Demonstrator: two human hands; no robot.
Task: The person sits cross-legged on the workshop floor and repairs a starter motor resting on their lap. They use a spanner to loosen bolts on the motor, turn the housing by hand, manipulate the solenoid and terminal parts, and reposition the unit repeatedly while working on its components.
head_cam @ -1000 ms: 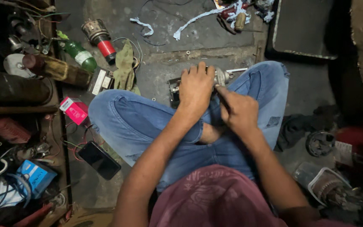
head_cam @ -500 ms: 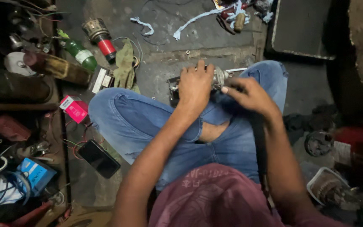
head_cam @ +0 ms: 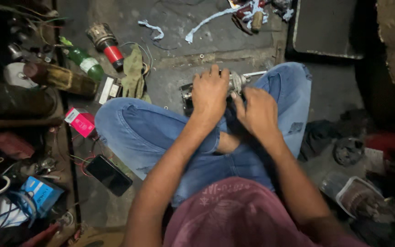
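Seated worker, overhead view. Left hand (head_cam: 210, 93) lies over a small metal motor assembly (head_cam: 236, 82) on the floor beside the crossed knees, fingers curled down onto it. Right hand (head_cam: 259, 110) pinches at its near end; what it holds is hidden. Risk: the rounded part may roll, since only one palm steadies it.

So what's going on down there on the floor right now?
A person sits cross-legged on a cluttered concrete floor, both hands on a small metal motor-like part by the knees. The left hand lies over its top; the right hand grips its near side. A green bottle, a pink box and a dark phone lie to the left.
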